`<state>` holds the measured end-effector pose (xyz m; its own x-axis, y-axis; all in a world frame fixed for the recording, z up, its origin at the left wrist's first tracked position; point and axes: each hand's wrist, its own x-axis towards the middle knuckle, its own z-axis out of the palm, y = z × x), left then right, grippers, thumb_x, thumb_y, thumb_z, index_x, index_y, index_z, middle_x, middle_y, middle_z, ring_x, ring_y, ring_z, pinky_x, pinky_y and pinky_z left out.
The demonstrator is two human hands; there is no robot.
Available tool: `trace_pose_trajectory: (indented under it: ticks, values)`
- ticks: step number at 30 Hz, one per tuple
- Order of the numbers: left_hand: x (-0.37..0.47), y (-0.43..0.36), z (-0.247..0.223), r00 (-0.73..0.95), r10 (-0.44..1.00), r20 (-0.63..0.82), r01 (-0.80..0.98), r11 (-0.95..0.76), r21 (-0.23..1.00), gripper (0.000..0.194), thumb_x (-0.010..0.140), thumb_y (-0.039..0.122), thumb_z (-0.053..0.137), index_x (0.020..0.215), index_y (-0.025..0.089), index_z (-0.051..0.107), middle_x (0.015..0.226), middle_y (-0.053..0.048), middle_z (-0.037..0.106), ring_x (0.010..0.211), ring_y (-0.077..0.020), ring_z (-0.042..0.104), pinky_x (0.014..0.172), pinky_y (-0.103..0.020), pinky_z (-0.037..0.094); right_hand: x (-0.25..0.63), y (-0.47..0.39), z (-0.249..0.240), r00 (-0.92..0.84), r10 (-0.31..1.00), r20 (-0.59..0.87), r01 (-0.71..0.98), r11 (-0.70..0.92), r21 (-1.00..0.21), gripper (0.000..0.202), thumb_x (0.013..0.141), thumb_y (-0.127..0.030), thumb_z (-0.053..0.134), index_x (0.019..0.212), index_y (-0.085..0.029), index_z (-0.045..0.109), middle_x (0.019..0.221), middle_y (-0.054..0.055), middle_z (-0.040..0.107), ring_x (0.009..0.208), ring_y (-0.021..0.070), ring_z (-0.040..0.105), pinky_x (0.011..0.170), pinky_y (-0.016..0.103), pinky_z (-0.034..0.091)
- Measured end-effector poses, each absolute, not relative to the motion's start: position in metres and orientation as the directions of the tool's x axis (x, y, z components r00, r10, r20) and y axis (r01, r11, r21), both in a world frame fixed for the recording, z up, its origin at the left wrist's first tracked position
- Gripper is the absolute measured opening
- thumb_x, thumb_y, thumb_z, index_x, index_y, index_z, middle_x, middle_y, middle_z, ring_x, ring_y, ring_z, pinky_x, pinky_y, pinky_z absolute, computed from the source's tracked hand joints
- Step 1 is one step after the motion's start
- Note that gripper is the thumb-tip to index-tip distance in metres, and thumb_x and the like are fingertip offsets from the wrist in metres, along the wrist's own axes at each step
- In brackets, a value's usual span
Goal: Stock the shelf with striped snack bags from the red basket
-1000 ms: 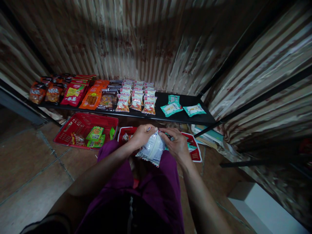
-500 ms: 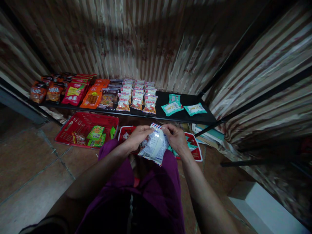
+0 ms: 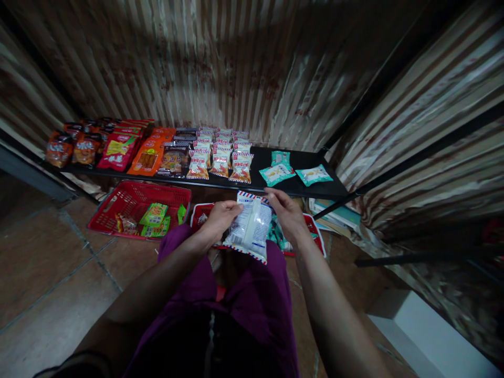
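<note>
Over my knees, a white snack bag [image 3: 251, 227] with red-and-blue striped ends hangs with its printed back facing me. My left hand [image 3: 221, 218] pinches its upper left edge between thumb and fingers. At the upper right corner, my right hand [image 3: 286, 211] has its fingertips closed on the striped edge, as far as I can see. Behind the bag stands a red basket [image 3: 321, 242] holding teal packets, partly covered by my hands. On the black shelf [image 3: 258, 181] ahead, similar striped bags [image 3: 241, 167] stand in rows.
Teal packets [image 3: 314, 175] lie at the shelf's right. Orange packs [image 3: 147, 157], red bags [image 3: 118, 149] and dark snack bags [image 3: 85, 149] fill its left. Another red basket [image 3: 106, 212] with green packets [image 3: 155, 220] sits on the floor. Black metal bars [image 3: 394, 170] frame the right side.
The snack bag has turned slightly and swung a little left, hanging straighter. My right hand has shifted up at the bag's corner, with its fingers less bunched.
</note>
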<state>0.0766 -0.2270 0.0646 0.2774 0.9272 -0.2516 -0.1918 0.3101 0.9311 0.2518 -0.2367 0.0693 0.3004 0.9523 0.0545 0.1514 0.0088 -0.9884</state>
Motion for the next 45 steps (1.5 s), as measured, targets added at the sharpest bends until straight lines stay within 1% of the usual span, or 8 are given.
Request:
trace_pose_trajectory:
  ticks: [2,5,13,21,26,34,41,45]
  values:
    - [0.074,-0.225,0.060,0.253,0.932,-0.260,-0.213,0.316,0.925,0.031,0.061,0.042,0.073,0.066,0.013,0.064,0.055,0.002,0.054,0.047,-0.0060,0.044,0.047,-0.019,0.032,0.250,-0.243,0.069,0.332,0.943,-0.030,0.042,-0.046,-0.998,0.038,0.064,-0.050,0.069,0.090,-0.023,0.070,0.082,-0.001,0.068,0.070,0.0132,0.057,0.062,0.025,0.045]
    - [0.072,-0.223,0.056,0.251,0.929,-0.273,-0.231,0.332,0.915,0.033,0.060,0.044,0.073,0.068,0.014,0.064,0.058,0.001,0.057,0.048,-0.0075,0.048,0.048,-0.020,0.036,0.249,-0.252,0.068,0.265,0.955,-0.134,-0.035,-0.130,-0.991,0.033,0.056,-0.047,0.077,0.072,-0.019,0.070,0.066,-0.002,0.064,0.059,0.0104,0.053,0.057,0.023,0.043]
    - [0.075,-0.226,0.062,0.261,0.919,-0.296,-0.239,0.358,0.903,0.038,0.059,0.048,0.075,0.074,0.015,0.064,0.068,-0.002,0.062,0.057,-0.0093,0.056,0.054,-0.020,0.043,0.252,-0.244,0.058,0.364,0.913,-0.184,-0.166,-0.131,-0.977,0.032,0.047,-0.043,0.082,0.060,-0.018,0.066,0.052,-0.005,0.059,0.046,0.0084,0.048,0.047,0.023,0.038]
    - [0.062,-0.240,0.069,0.518,0.771,-0.371,-0.080,0.476,0.876,0.051,0.060,0.059,0.072,0.083,0.013,0.068,0.078,-0.008,0.067,0.070,-0.0159,0.063,0.058,-0.025,0.049,0.263,-0.229,0.048,0.466,0.864,-0.194,-0.224,-0.097,-0.970,0.035,0.041,-0.042,0.083,0.061,-0.019,0.065,0.051,-0.005,0.061,0.045,0.0100,0.050,0.046,0.024,0.038]
    - [0.068,-0.249,0.064,0.488,0.795,-0.361,-0.131,0.475,0.870,0.047,0.056,0.052,0.078,0.075,0.010,0.068,0.081,-0.008,0.067,0.064,-0.0145,0.063,0.057,-0.026,0.053,0.263,-0.225,0.042,0.485,0.851,-0.201,-0.234,-0.096,-0.968,0.035,0.041,-0.041,0.083,0.061,-0.019,0.065,0.051,-0.005,0.060,0.044,0.0091,0.048,0.045,0.023,0.036]
    - [0.077,-0.252,0.058,0.455,0.820,-0.347,-0.216,0.480,0.850,0.031,0.063,0.037,0.077,0.074,0.010,0.068,0.073,-0.006,0.068,0.059,-0.0125,0.062,0.052,-0.022,0.052,0.257,-0.220,0.043,0.491,0.837,-0.241,-0.260,-0.123,-0.958,0.036,0.041,-0.043,0.083,0.061,-0.019,0.064,0.053,-0.003,0.063,0.046,0.0114,0.052,0.046,0.025,0.041]
    - [0.067,-0.238,0.053,0.332,0.872,-0.359,-0.320,0.463,0.827,0.024,0.067,0.029,0.076,0.078,0.010,0.069,0.081,-0.008,0.069,0.067,-0.0141,0.064,0.059,-0.026,0.055,0.248,-0.250,0.053,0.415,0.853,-0.317,-0.272,-0.216,-0.938,0.042,0.065,-0.059,0.068,0.080,-0.020,0.069,0.072,0.004,0.070,0.056,0.0140,0.061,0.049,0.024,0.047]
    - [0.064,-0.232,0.043,0.321,0.875,-0.364,-0.332,0.463,0.822,0.026,0.068,0.029,0.076,0.084,0.010,0.068,0.087,-0.009,0.070,0.072,-0.0152,0.065,0.062,-0.028,0.056,0.236,-0.274,0.054,0.303,0.906,-0.297,-0.275,-0.216,-0.937,0.040,0.061,-0.054,0.074,0.082,-0.021,0.070,0.083,0.003,0.071,0.069,0.0146,0.064,0.059,0.026,0.052]
